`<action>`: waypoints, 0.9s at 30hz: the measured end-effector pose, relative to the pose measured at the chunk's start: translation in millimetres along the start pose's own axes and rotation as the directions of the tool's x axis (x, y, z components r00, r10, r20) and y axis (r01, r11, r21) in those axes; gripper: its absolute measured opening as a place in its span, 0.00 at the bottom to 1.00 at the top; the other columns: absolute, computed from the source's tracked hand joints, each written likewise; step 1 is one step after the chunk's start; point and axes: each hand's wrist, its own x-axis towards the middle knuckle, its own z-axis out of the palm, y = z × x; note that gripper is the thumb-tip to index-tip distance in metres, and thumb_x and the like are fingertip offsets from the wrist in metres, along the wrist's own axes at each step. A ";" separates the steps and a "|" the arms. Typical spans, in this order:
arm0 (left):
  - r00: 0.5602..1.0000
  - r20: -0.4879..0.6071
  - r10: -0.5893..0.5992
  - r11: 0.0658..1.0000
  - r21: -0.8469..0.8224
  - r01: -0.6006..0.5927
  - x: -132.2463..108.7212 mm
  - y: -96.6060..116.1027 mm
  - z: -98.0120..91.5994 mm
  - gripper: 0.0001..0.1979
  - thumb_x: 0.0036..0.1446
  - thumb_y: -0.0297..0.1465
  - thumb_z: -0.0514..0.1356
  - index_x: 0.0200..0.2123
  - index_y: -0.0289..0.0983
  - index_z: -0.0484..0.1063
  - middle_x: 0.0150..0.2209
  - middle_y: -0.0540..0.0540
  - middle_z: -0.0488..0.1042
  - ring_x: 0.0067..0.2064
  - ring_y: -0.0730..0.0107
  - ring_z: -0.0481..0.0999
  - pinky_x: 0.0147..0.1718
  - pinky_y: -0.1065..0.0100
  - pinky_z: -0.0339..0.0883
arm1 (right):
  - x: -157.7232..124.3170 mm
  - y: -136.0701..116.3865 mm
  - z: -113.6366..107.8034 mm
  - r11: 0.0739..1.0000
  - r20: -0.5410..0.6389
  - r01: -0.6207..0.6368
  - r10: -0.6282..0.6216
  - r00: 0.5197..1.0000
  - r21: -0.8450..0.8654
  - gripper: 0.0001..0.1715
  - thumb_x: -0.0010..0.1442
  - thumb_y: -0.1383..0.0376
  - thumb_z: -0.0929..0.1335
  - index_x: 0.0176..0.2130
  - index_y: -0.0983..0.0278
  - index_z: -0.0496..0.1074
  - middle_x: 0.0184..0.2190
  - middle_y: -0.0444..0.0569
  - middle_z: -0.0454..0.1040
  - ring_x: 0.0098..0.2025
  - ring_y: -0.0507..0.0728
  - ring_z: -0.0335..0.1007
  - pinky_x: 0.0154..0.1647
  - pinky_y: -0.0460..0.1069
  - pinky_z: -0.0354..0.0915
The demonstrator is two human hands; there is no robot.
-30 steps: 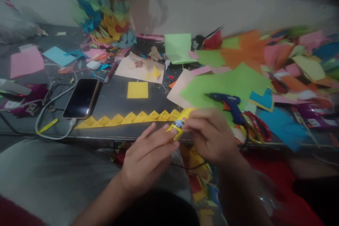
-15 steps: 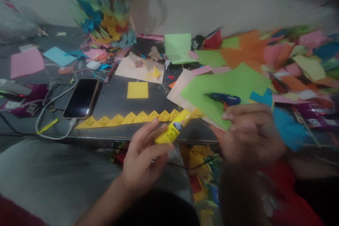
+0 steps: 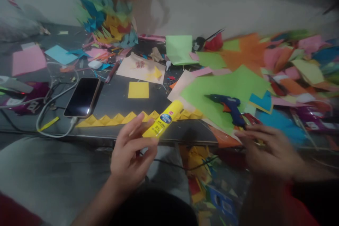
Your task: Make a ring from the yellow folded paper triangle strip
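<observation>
My left hand [image 3: 134, 146] is closed around a yellow glue stick [image 3: 162, 120], its label facing up and its far end tilted up to the right. Behind the stick, a strip of folded yellow paper triangles [image 3: 106, 120] runs along the table's front edge. My right hand [image 3: 267, 146] is at the table edge with its fingers pressed together, slightly blurred; what they hold, if anything, I cannot make out. Just beyond its fingertips lie a blue glue gun [image 3: 227, 104] on a green paper sheet [image 3: 238, 81] and a small red thing [image 3: 251, 119].
A phone [image 3: 82, 97] with a white cable lies at left, near a yellow paper square [image 3: 138, 90]. Coloured paper scraps [image 3: 288, 56] heap up at right. A tall folded-paper piece [image 3: 111, 17] stands at the back. More paper lies below the table edge.
My right hand has moved right and down, away from the glue gun, uncovering its handle. My left hand has shifted slightly left with the glue stick.
</observation>
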 end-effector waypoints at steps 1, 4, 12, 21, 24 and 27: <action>0.999 0.007 0.032 0.999 0.018 -0.032 -0.3 0.0 -0.7 0.15 0.50 0.15 0.59 0.38 0.37 0.71 0.58 0.47 0.61 0.51 0.62 0.73 0.51 0.57 0.71 | -4.7 3.2 1.5 1.000 0.004 0.023 -0.023 1.000 -0.018 0.14 0.49 0.75 0.72 0.32 0.55 0.77 0.28 0.45 0.72 0.30 0.56 0.70 0.32 0.52 0.64; 0.995 0.030 0.099 0.990 0.099 -0.102 -1.7 0.4 -1.7 0.15 0.50 0.14 0.59 0.38 0.37 0.71 0.58 0.48 0.63 0.52 0.63 0.72 0.50 0.62 0.73 | -12.9 2.3 10.3 0.998 0.015 0.013 -0.012 1.000 -0.067 0.10 0.50 0.73 0.72 0.32 0.58 0.77 0.30 0.44 0.75 0.31 0.54 0.72 0.30 0.49 0.66; 0.996 -0.059 -0.070 0.991 -0.116 0.062 2.6 2.6 7.3 0.17 0.49 0.16 0.61 0.41 0.37 0.70 0.52 0.46 0.69 0.53 0.62 0.70 0.48 0.61 0.73 | -8.9 -36.3 36.4 0.993 0.217 -0.032 0.007 0.976 0.112 0.10 0.56 0.68 0.68 0.23 0.62 0.69 0.28 0.44 0.70 0.30 0.52 0.69 0.31 0.48 0.65; 0.928 -0.082 -0.363 0.887 -0.337 0.317 13.1 8.2 14.3 0.12 0.49 0.21 0.64 0.37 0.38 0.73 0.40 0.47 0.76 0.44 0.71 0.76 0.40 0.73 0.74 | -5.5 -54.3 54.4 0.951 0.126 -0.134 0.102 0.987 0.280 0.22 0.49 0.67 0.74 0.45 0.58 0.69 0.42 0.49 0.70 0.45 0.58 0.67 0.44 0.54 0.67; 0.925 -0.065 -0.374 0.869 -0.374 0.325 12.5 8.2 14.6 0.12 0.48 0.21 0.64 0.37 0.39 0.73 0.40 0.48 0.75 0.45 0.73 0.75 0.41 0.75 0.73 | 3.2 -66.7 51.5 0.960 0.089 -0.046 0.023 0.996 0.278 0.13 0.54 0.73 0.70 0.39 0.58 0.72 0.35 0.45 0.73 0.38 0.54 0.70 0.40 0.51 0.68; 0.925 -0.055 -0.377 0.865 -0.378 0.330 12.0 7.6 14.5 0.11 0.48 0.22 0.65 0.37 0.39 0.73 0.40 0.49 0.75 0.45 0.73 0.75 0.41 0.75 0.73 | 10.3 -81.3 49.9 0.974 0.023 0.028 -0.034 0.999 0.223 0.16 0.53 0.75 0.69 0.39 0.57 0.73 0.35 0.44 0.74 0.37 0.54 0.70 0.40 0.51 0.67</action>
